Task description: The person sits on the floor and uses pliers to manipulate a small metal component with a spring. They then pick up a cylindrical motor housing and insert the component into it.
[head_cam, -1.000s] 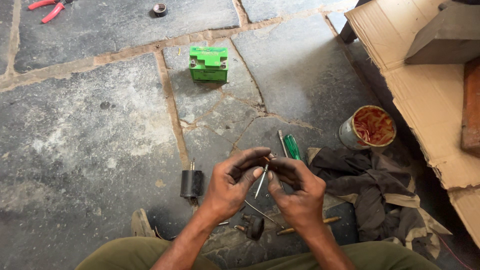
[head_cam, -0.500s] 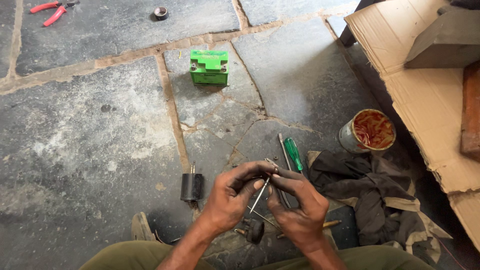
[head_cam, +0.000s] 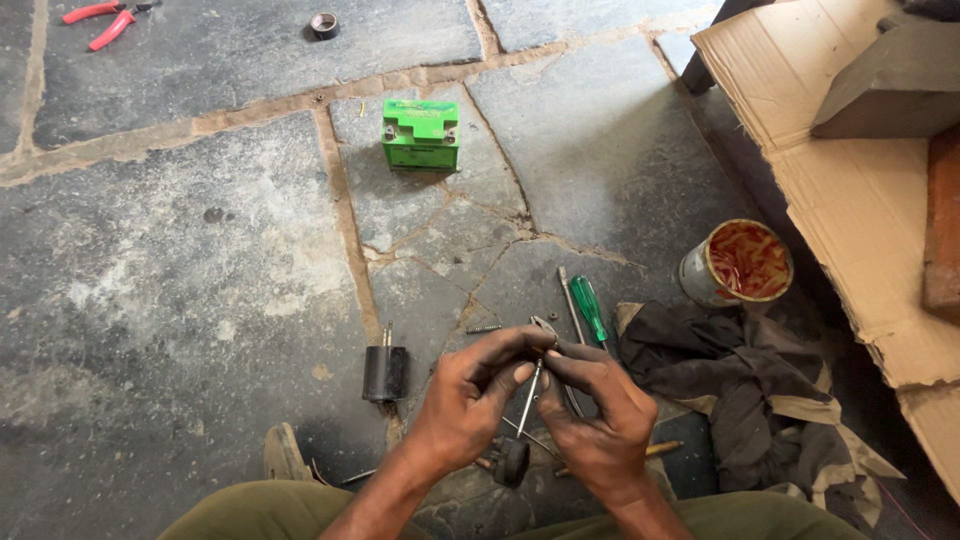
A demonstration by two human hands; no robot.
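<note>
your left hand point(head_cam: 468, 400) and right hand point(head_cam: 598, 418) meet low in the near middle of the view, fingertips pinched together on a thin metal rod point(head_cam: 529, 397) that slants down between them; both hands are closed on it, left thumb and forefinger at its upper end, right fingers wrapped just beside. what sits at the very tip is too small to tell. below the rod, touching or just under your palms, a small black round part point(head_cam: 512, 462) rests on the stone floor point(head_cam: 180, 260). just beyond your knuckles lies a green-handled screwdriver point(head_cam: 588, 308), and left of your left hand stands a small black block with metal prongs point(head_cam: 385, 370). a loose screw point(head_cam: 482, 328) lies near it. to the right, a dark rag point(head_cam: 730, 380) is heaped, with an open tin of reddish bits point(head_cam: 740, 262) further back and cardboard point(head_cam: 850, 190) along the right edge. far off sit a green box-shaped battery point(head_cam: 420, 134), red-handled pliers point(head_cam: 100, 18) and a small tape roll point(head_cam: 324, 24). risk as i judge it: the rod is slim and your fingers look greasy, so a slip could drop it or any small piece into the floor cracks or the rag folds, hard to find. the screwdriver tip near your knuckles could jab if your hands jerk forward.
</note>
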